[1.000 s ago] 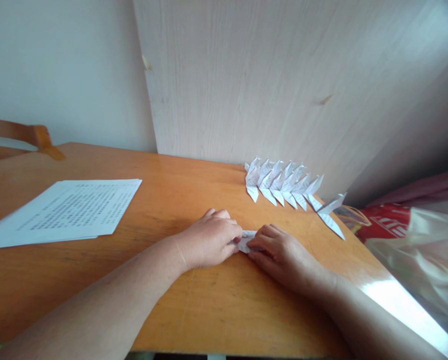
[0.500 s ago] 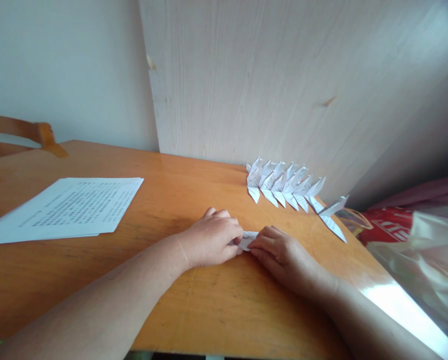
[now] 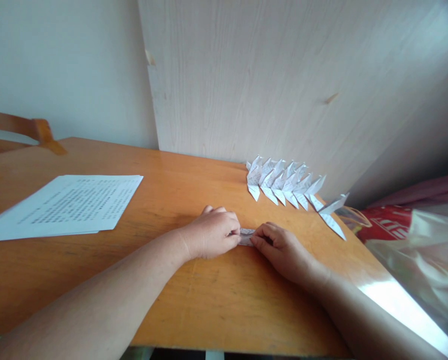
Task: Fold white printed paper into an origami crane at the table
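A small folded piece of printed paper [image 3: 246, 236] lies on the orange wooden table [image 3: 194, 300], pinned between both hands. My left hand [image 3: 212, 232] is curled, its fingertips pinching the paper's left end. My right hand [image 3: 280, 247] is curled too, pressing the paper's right end flat on the table. Most of the piece is hidden under the fingers. Behind them a row of several folded white paper pieces [image 3: 284, 182] lies near the back of the table, with one more piece [image 3: 332, 215] set apart to its right.
A stack of printed sheets [image 3: 70, 204] lies at the table's left. A pale wooden board [image 3: 284, 75] leans behind the table. A wooden chair back [image 3: 21, 131] shows at far left. A red and clear plastic bag [image 3: 407, 240] sits off the table's right edge.
Both hands drew slightly closer over the small paper, which now shows narrower and flatter between the fingertips. The view shifted a little; nothing else moved.
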`<state>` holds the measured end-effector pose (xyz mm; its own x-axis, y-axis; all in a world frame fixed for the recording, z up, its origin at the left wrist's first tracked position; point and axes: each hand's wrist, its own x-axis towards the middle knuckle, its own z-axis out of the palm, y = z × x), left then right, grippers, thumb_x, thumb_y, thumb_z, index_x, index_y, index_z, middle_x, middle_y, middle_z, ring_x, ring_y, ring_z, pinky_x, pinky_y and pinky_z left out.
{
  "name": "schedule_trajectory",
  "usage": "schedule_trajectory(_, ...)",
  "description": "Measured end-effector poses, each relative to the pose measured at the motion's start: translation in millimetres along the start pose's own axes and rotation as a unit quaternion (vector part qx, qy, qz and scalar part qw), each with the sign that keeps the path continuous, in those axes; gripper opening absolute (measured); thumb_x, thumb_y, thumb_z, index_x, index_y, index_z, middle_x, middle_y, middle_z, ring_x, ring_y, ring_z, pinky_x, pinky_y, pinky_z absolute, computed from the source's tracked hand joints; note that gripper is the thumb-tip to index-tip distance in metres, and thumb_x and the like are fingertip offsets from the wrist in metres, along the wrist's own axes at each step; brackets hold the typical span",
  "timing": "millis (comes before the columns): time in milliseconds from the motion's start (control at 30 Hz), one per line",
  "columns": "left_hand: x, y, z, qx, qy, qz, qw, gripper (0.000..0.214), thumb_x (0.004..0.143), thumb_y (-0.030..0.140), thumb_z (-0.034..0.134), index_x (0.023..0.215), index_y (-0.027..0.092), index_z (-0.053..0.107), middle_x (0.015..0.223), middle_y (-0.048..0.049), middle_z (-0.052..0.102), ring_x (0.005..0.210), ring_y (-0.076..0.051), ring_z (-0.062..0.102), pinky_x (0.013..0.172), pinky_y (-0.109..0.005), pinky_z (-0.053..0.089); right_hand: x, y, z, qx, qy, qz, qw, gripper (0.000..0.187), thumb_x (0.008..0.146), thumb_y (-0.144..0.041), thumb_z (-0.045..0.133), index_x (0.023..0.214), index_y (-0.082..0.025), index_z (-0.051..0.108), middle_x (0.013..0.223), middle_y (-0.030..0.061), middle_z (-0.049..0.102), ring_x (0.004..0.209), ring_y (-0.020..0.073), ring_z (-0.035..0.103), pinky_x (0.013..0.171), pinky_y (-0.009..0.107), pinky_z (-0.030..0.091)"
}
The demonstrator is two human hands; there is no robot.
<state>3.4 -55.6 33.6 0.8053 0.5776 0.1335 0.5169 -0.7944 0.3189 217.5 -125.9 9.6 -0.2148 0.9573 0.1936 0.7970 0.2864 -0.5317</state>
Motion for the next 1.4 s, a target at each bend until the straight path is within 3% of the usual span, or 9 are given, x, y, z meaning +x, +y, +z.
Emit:
schedule_trajectory(267, -0.6, 0.3, 2.0, -0.019, -0.001, -0.023, 1.000, 0.017, 0.089, 0.031, 0.053, 0.080, 0.023, 0.065, 0.095, -0.0012, 0.067, 0.097, -0.022, 0.056, 0.080, -0.036, 0.034, 2.3, -1.8, -1.5, 0.008, -0.006, 0.012, 1.000, 0.015, 0.092, -0.025, 0.053, 0.080, -0.021, 0.060, 0.080, 0.0011, 0.062, 0.074, 0.0162, 0.056, 0.067, 0.029, 0.041)
schedule_trajectory(467, -1.5, 0.1, 0.6, -0.016, -0.004, -0.014, 1.000, 0.016, 0.088, 0.029, 0.053, 0.080, 0.023, 0.065, 0.097, -0.0019, 0.066, 0.098, -0.022, 0.055, 0.081, -0.035, 0.034, -2.5, -8.8, -9.4, 0.065, -0.056, 0.024, 0.996, 0.005, 0.088, -0.025, 0.060, 0.092, -0.022, 0.062, 0.081, -0.0003, 0.062, 0.071, 0.0152, 0.056, 0.063, 0.027, 0.043)
schedule_trajectory(767, -0.2, 0.5, 0.7, -0.018, -0.006, -0.025, 1.000, 0.022, 0.091, 0.035, 0.052, 0.079, 0.024, 0.067, 0.099, -0.0015, 0.067, 0.099, -0.023, 0.056, 0.084, -0.036, 0.034, 2.9, -4.7, -4.3, 0.021, -0.036, -0.003, 0.999, 0.019, 0.093, -0.026, 0.054, 0.077, -0.021, 0.061, 0.080, 0.0012, 0.061, 0.074, 0.0155, 0.057, 0.068, 0.029, 0.043)
schedule_trajectory(933, 2.5, 0.0, 4.4, -0.008, 0.002, -0.029, 1.000, 0.023, 0.092, 0.035, 0.050, 0.084, 0.025, 0.070, 0.099, -0.0020, 0.067, 0.097, -0.023, 0.057, 0.082, -0.037, 0.034, 6.6, -4.5, -1.8, 0.008, -0.033, 0.031, 0.999, 0.014, 0.090, -0.026, 0.056, 0.078, -0.020, 0.060, 0.080, 0.0008, 0.063, 0.073, 0.0158, 0.057, 0.066, 0.029, 0.041)
schedule_trajectory(1400, 3.5, 4.8, 5.6, -0.001, 0.017, -0.065, 0.998, 0.024, 0.086, 0.037, 0.056, 0.070, 0.020, 0.062, 0.094, -0.0042, 0.065, 0.089, -0.023, 0.058, 0.076, -0.037, 0.036, 9.6, -5.1, 0.8, -0.019, -0.028, 0.042, 0.999, 0.006, 0.086, -0.023, 0.059, 0.080, -0.021, 0.059, 0.079, 0.0012, 0.064, 0.070, 0.0160, 0.056, 0.062, 0.028, 0.038)
